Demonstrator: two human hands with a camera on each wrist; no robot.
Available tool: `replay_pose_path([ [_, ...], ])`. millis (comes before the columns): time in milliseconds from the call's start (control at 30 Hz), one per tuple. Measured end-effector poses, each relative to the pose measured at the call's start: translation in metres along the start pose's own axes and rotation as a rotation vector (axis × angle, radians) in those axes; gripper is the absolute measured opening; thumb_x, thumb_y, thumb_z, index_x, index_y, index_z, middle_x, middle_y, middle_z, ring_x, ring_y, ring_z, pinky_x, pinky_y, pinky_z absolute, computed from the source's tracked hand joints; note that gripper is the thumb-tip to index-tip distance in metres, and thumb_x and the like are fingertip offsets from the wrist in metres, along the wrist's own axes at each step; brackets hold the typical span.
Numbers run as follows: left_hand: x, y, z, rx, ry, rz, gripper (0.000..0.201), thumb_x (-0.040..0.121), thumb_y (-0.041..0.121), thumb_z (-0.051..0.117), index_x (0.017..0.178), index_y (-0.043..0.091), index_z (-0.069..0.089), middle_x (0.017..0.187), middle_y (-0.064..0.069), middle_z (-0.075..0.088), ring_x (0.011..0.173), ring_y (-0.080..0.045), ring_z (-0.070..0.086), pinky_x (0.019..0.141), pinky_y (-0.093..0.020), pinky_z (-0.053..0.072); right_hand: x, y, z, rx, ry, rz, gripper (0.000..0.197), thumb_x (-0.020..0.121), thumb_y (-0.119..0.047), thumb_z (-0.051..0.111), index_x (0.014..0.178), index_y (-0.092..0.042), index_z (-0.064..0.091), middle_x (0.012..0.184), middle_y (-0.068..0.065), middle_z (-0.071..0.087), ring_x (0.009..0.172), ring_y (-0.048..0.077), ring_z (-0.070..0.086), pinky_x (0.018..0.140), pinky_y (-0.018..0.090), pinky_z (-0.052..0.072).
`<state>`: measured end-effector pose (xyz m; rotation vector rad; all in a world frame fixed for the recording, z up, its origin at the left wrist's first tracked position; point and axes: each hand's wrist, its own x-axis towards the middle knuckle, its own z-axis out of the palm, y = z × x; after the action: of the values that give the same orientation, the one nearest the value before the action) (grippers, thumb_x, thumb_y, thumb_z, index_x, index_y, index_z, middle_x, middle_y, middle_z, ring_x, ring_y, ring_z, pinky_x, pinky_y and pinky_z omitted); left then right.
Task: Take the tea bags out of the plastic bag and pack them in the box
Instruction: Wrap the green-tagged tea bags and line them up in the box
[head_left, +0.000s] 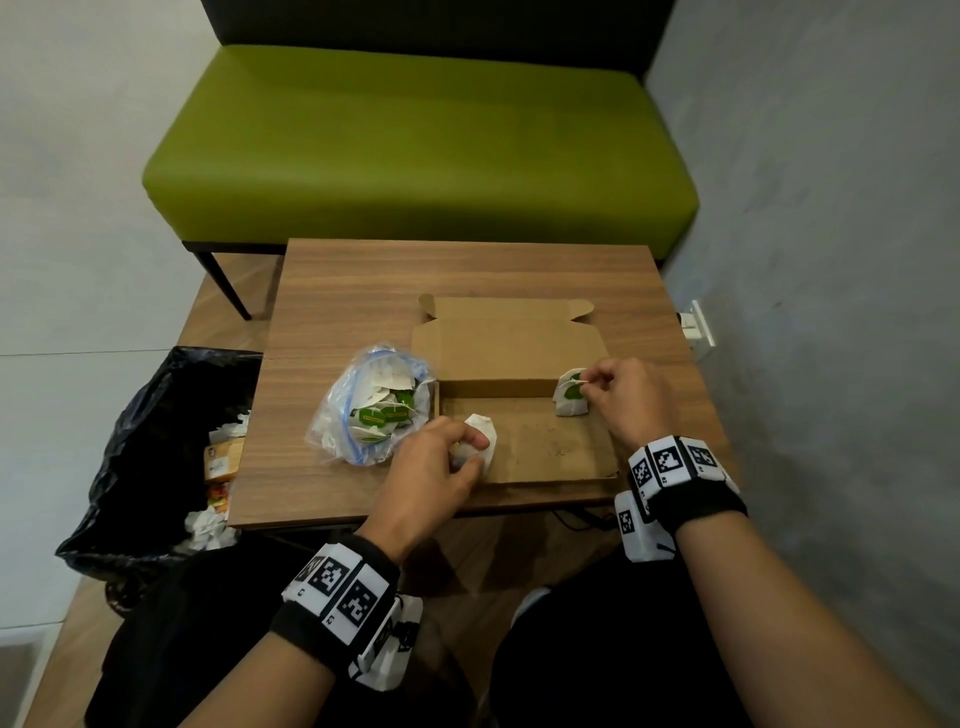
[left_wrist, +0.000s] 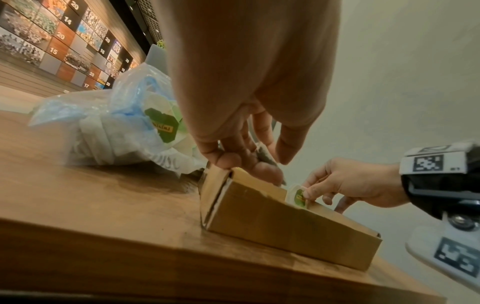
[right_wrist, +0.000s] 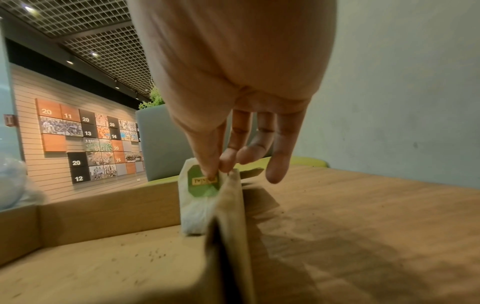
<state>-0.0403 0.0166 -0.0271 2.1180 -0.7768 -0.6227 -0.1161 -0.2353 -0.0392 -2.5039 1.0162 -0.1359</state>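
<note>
An open cardboard box (head_left: 540, 447) lies on the wooden table (head_left: 353, 291), its lid folded back flat. A clear plastic bag (head_left: 371, 405) with several tea bags lies just left of it. My left hand (head_left: 470, 452) grips a white tea bag (head_left: 483, 431) at the box's front left corner. My right hand (head_left: 589, 387) pinches a green-tagged tea bag (head_left: 570, 397) upright at the back right corner. In the right wrist view, thumb and forefinger pinch the top of this tea bag (right_wrist: 197, 197) against the box's side wall (right_wrist: 231, 205). The left wrist view shows the box (left_wrist: 285, 224) and the plastic bag (left_wrist: 116, 127).
A black bin bag (head_left: 150, 415) holding rubbish stands on the floor left of the table. A green bench (head_left: 415, 156) stands behind the table. A grey wall with a socket (head_left: 698, 325) runs close along the right side. Tea crumbs dot the box floor (right_wrist: 116, 263).
</note>
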Motion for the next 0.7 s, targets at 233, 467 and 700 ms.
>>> replay_pose_path([
  [233,-0.002,0.0,0.0,-0.035,-0.021,0.04,0.017,0.093,0.021,0.064,0.103,0.035,0.064,0.106,0.019,0.054,0.086,0.008,0.053,0.068,-0.007,0.043,-0.002,-0.005,0.0,-0.017,0.046,0.068,0.019,0.09,-0.026,0.07,0.109,-0.026,0.069,0.079,-0.013,0.064,0.082,0.012,0.062,0.065,0.028,0.045],
  [467,-0.006,-0.003,0.004,-0.203,0.119,0.118,0.025,0.092,0.013,0.064,0.093,0.039,0.065,0.099,0.016,0.063,0.085,-0.004,0.059,0.072,-0.024,0.052,-0.043,-0.035,-0.029,0.265,0.082,-0.002,0.021,0.093,-0.03,0.067,0.112,-0.023,0.068,0.087,-0.012,0.063,0.073,0.002,0.058,0.059,0.019,0.043],
  [700,-0.013,0.011,0.008,-0.435,0.156,0.163,0.035,0.089,0.013,0.07,0.109,0.029,0.046,0.097,0.001,0.07,0.074,-0.03,0.065,0.067,-0.053,0.056,-0.079,-0.065,-0.012,0.755,-0.351,-0.117,0.012,0.091,-0.016,0.072,0.102,-0.019,0.071,0.051,-0.004,0.06,0.044,0.008,0.053,0.052,0.027,0.045],
])
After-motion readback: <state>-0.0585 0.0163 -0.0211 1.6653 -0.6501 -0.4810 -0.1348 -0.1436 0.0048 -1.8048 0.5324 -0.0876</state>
